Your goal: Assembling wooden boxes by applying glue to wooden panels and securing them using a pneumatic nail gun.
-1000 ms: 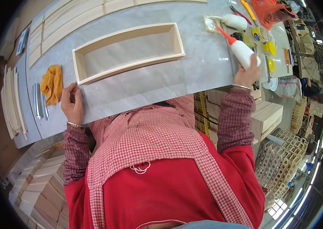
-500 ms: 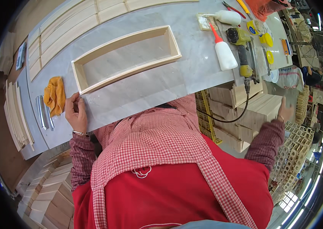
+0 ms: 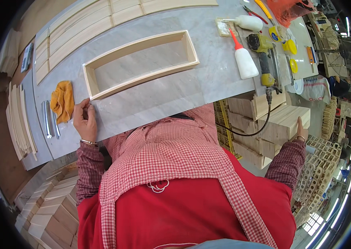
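Observation:
My left hand (image 3: 85,122) rests at the near edge of the table, its fingers loosely curled and thumb apart, with nothing visible between them. Its fingertips are beside the near left corner of a long, open rectangular wooden frame (image 3: 144,80). Left of this hand lies a crumpled orange cloth (image 3: 62,102). My right hand (image 3: 301,132) is low at the right, a finger stretched out along the end of a stack of pale wooden pieces (image 3: 284,121). Its other fingers are partly hidden.
Flat wooden boards (image 3: 78,37) cover the table's far left. At the right are a white glue bottle with a red nozzle (image 3: 246,63), another white bottle (image 3: 249,22), and a yellow-black air nailer (image 3: 263,58). Its hose (image 3: 262,123) hangs over the edge beside the stack.
My right hand has moved slightly left and down onto the end of the wooden stack. My left hand stays by the frame's corner. The whole view has shifted slightly.

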Demonstrator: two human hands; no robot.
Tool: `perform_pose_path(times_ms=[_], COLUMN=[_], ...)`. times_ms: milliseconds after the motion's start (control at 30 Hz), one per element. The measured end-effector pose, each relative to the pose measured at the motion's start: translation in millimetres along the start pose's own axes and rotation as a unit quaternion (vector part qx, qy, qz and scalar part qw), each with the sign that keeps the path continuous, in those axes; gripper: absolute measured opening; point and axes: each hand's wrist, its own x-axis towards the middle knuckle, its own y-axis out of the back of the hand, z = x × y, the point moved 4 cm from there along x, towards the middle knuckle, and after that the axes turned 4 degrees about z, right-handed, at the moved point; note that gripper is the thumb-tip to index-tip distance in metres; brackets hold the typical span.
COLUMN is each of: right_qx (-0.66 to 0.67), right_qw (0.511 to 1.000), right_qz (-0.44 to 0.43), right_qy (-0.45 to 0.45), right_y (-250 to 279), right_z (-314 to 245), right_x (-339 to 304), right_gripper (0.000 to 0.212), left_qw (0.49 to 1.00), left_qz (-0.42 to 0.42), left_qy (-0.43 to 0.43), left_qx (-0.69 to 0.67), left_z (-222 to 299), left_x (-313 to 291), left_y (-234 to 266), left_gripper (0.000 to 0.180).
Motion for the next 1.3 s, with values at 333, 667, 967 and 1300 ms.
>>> perform_pose_path(times_ms=[333,667,967,1300], right_qx=[0.035,0.264,0.23,0.417], right_qw=[0.979,0.403,0.295,0.496], right_qz=[0.171,-0.267,-0.298,-0.161], right_qy=[0.103,0.835,0.878,0.744], right_y=[25.3,1.6,-23.5,-34.0], right_z=[-47.2,-284.9,-298.3,-324.2], right_x=[-16.0,-391.3,-443.5,-373.5], right_gripper=[0.078,0.065,0.054,0.034], left_qw=[1.0,0.857,0.851,0.868], left_qz=[0.015,-0.27,-0.386,-0.306], left_qy=[0.008,-0.428,-0.349,-0.356], left_qx=[-0.017,0.095,0.073,0.161], left_z=[1.2,208.4,192.3,170.6], left_x=[5.5,34.4,32.8,82.5], left_y=[7.7,-36.1,-62.5,-61.1], left_gripper=[0.021,0.073,0.086,0.083])
